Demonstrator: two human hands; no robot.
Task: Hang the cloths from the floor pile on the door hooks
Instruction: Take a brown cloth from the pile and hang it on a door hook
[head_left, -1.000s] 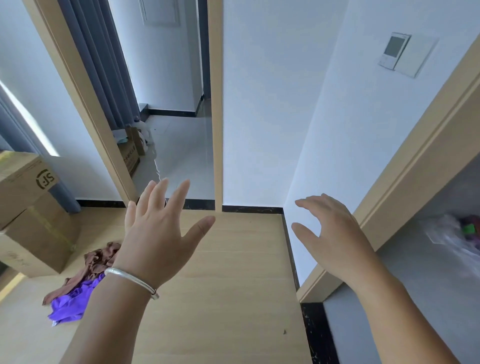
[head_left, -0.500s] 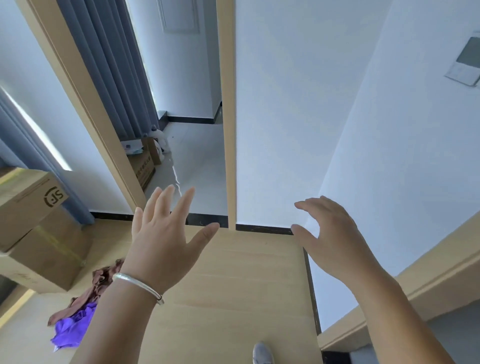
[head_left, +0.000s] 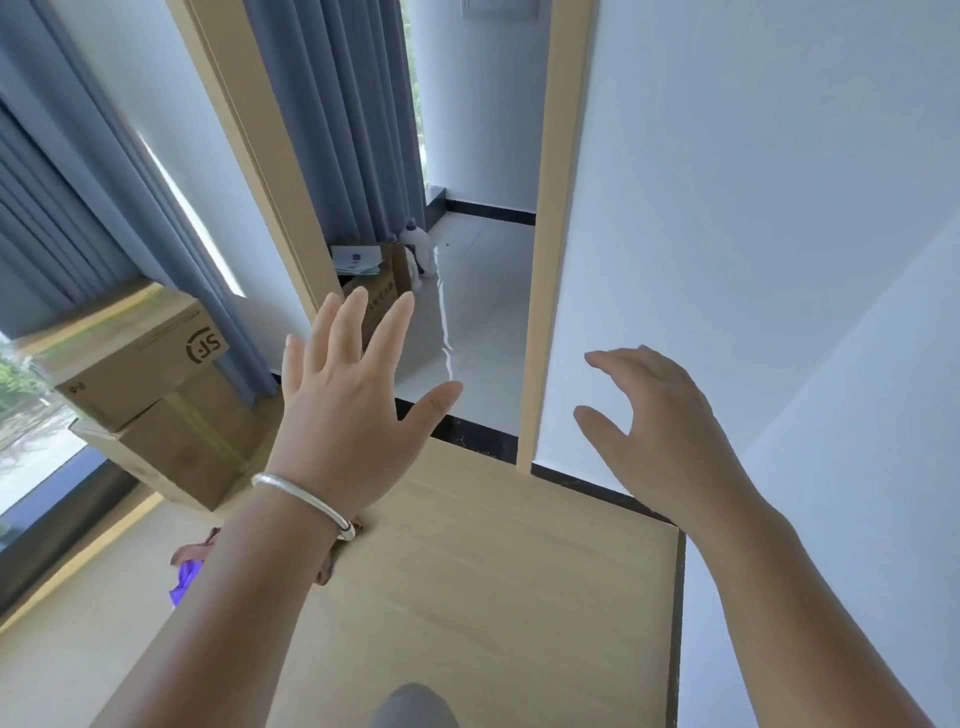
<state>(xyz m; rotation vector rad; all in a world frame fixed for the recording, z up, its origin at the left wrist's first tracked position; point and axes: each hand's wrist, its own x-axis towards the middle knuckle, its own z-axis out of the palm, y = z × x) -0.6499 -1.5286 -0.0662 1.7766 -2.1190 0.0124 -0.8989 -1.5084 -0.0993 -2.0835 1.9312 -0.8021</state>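
The cloth pile (head_left: 188, 564), brown and purple, lies on the wooden floor at lower left, mostly hidden behind my left forearm. My left hand (head_left: 348, 410), with a silver bangle at the wrist, is raised with fingers spread and holds nothing. My right hand (head_left: 660, 436) hovers in front of the white wall, fingers loosely curved and apart, also empty. No door hooks are in view.
Two stacked cardboard boxes (head_left: 150, 384) stand at the left by grey curtains (head_left: 93, 208). A wooden-framed doorway (head_left: 545, 234) opens onto a tiled room with another box (head_left: 374, 280) and a white bottle (head_left: 418, 249). A shoe tip (head_left: 413, 706) shows below.
The view has swung left and closer to the doorway. Both hands stay raised and empty. My left forearm now covers most of the cloth pile.
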